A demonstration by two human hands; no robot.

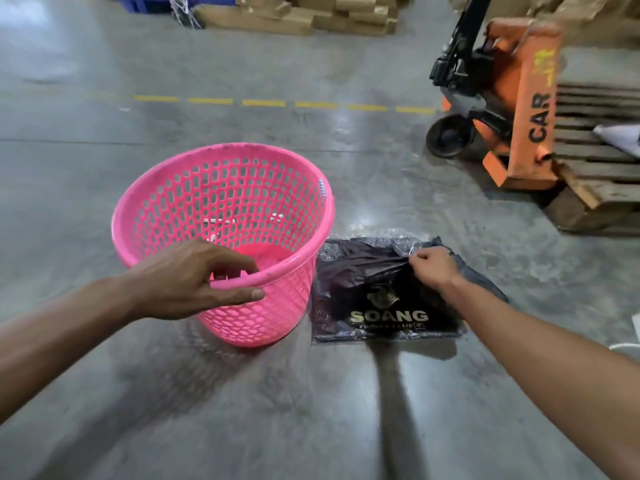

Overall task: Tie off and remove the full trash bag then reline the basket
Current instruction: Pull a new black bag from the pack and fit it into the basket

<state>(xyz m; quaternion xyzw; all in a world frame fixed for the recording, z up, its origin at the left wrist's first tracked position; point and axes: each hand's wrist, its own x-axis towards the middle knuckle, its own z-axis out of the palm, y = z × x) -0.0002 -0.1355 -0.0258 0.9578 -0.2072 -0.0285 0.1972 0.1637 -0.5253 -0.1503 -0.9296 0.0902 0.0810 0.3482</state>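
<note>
A pink perforated plastic basket (194, 188) stands on the concrete floor, tilted toward me, with no liner inside. My left hand (187, 278) grips its near rim, thumb outside and fingers over the edge. Right of the basket lies a flat black plastic bag (363, 282) with gold lettering, partly in a clear wrapper. My right hand (433, 268) pinches a fold of the black bag near its upper edge. No full trash bag is in view.
An orange pallet jack (519, 109) stands at the upper right against a wooden pallet (595, 181). Stacked cardboard boxes (304, 12) line the far side. A dashed yellow line (263, 102) crosses the floor beyond the basket.
</note>
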